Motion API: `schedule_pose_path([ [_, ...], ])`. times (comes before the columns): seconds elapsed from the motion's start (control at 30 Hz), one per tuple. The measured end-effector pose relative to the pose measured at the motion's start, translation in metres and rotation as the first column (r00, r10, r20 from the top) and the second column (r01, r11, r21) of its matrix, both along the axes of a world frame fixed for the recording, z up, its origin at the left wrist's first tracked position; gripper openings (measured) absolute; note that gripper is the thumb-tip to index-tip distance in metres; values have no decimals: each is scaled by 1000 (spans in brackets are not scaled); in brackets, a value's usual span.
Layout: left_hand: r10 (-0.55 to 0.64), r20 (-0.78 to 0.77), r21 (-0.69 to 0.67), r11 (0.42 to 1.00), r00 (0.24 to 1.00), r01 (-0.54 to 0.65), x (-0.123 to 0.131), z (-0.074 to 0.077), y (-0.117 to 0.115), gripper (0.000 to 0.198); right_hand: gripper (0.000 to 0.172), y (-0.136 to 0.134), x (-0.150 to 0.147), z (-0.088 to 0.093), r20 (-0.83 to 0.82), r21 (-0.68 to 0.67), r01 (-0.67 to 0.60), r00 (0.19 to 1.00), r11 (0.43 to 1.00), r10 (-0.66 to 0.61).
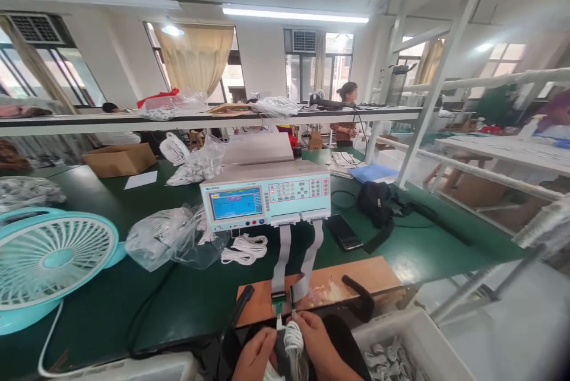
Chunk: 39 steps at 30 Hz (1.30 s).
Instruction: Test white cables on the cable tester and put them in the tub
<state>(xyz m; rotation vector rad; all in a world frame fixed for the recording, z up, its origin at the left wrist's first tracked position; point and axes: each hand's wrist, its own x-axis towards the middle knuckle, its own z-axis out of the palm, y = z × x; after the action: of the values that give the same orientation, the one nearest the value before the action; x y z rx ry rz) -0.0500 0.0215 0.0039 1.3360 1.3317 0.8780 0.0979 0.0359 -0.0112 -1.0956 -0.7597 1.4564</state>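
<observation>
In the head view, a coiled white cable (293, 338) sits between the two hands at the bench's (98, 321) near edge. The right hand (320, 342) pinches a small cable end, fingers narrow. The left hand's (257, 354) fingers are drawn together below a white plug (279, 322); their grip I cannot tell. Grey ribbons (281, 256) run back to a tester (296, 188). A fan (57, 258) stands near the bench's left edge.
</observation>
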Motion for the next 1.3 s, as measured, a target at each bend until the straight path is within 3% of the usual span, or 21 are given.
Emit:
schedule_pose_path([
  [0.13,-21,156,-72,997,988,33,26,3,17,49,44,0,-2,4,23,-8,-24,999,1000,24],
  [0.27,-37,194,-91,994,980,55,23,5,18,45,37,-6,-1,11,71,-5,-14,997,1000,14],
  [0.37,-53,175,-70,995,983,66,20,8,17,43,28,-18,6,21,204,112,-57,978,992,33],
  [0.47,-60,111,-56,996,992,67,20,12,17,43,21,-31,19,36,429,285,-231,899,930,92],
  [0.57,-68,85,-49,996,994,72,20,15,17,42,20,-37,30,47,537,355,-371,832,858,138],
  [0.8,-61,108,-53,996,992,67,19,3,16,42,14,-31,30,52,595,368,-463,784,807,178],
  [0.9,-34,127,-47,998,991,40,21,-1,13,45,13,-32,26,47,590,353,-421,793,836,151],
  [1.1,29,110,-53,998,994,-24,25,-7,17,48,19,-22,22,17,420,180,-150,906,972,62],
  [1.3,-18,99,-33,999,995,22,22,-2,13,42,25,-19,13,13,281,144,-71,959,987,28],
])
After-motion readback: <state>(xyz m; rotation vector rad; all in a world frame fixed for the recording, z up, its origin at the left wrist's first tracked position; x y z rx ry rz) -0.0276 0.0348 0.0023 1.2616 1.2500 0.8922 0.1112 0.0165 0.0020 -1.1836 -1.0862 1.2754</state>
